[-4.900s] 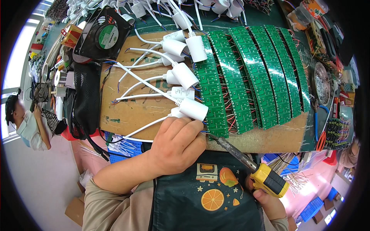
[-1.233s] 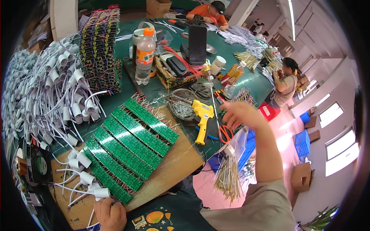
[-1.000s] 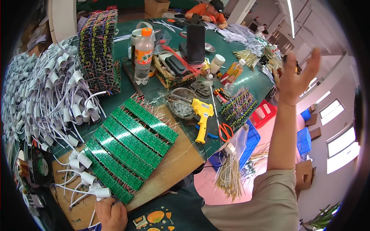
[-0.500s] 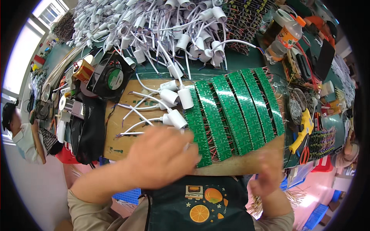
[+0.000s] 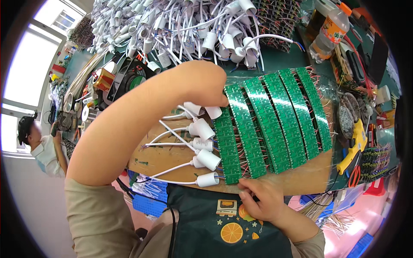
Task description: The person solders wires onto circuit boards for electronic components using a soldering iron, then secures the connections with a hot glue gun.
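Several long green circuit board strips (image 5: 275, 124) lie side by side on a brown board (image 5: 297, 182), with red wires between them. My left arm reaches across, and my left hand (image 5: 204, 84) is curled at the far end of the leftmost strips; its fingertips are hidden. At the near end of the leftmost strip, my right hand (image 5: 264, 200) has its thumb and index finger closed at the strip's corner. White lamp holders (image 5: 208, 159) with white cables lie along the left edge of the strips. One near lamp holder (image 5: 208, 179) has a thin wire reaching toward the leftmost strip.
A heap of white lamp holders (image 5: 172, 26) covers the far side. At right are a yellow glue gun (image 5: 352, 146), a drink bottle (image 5: 331, 32) and a metal dish (image 5: 346, 116). A black fan (image 5: 124, 79) stands left, and another person (image 5: 45, 150) sits beyond.
My left hand has moved away to the strips' far end. My right hand has moved left to the near corner of the leftmost strip. More lamp holders now show along the left edge.
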The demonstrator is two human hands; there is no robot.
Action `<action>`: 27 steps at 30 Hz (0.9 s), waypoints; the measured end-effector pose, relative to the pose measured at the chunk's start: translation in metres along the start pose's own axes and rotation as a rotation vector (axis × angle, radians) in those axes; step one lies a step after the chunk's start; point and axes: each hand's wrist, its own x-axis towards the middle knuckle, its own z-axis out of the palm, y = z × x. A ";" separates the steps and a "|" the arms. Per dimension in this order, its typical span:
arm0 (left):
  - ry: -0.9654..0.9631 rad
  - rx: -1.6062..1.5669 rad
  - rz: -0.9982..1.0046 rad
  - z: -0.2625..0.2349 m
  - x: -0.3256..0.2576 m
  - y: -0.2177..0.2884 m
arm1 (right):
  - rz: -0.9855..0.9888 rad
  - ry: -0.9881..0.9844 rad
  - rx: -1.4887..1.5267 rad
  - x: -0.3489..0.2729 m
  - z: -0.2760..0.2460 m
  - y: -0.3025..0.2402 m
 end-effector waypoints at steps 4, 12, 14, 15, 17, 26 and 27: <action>-0.049 0.038 0.025 -0.008 0.003 0.003 | -0.024 0.054 0.032 0.000 0.003 0.001; -0.083 -0.143 -0.012 -0.045 -0.026 0.009 | 0.091 0.096 0.030 0.001 0.003 -0.001; -0.114 -0.200 0.015 -0.054 -0.038 0.011 | 0.106 0.093 0.064 -0.001 0.003 0.001; -0.113 -0.197 0.010 -0.059 -0.046 0.013 | 0.125 0.088 0.092 -0.002 0.003 0.002; -0.086 -0.129 0.078 -0.070 -0.068 0.018 | 0.130 0.070 0.099 0.001 -0.001 -0.001; 0.503 0.084 0.392 -0.098 -0.217 0.021 | 0.287 0.065 0.398 -0.006 -0.007 0.004; 0.433 0.032 0.353 -0.105 -0.234 0.022 | 0.297 0.055 0.399 -0.007 -0.007 0.003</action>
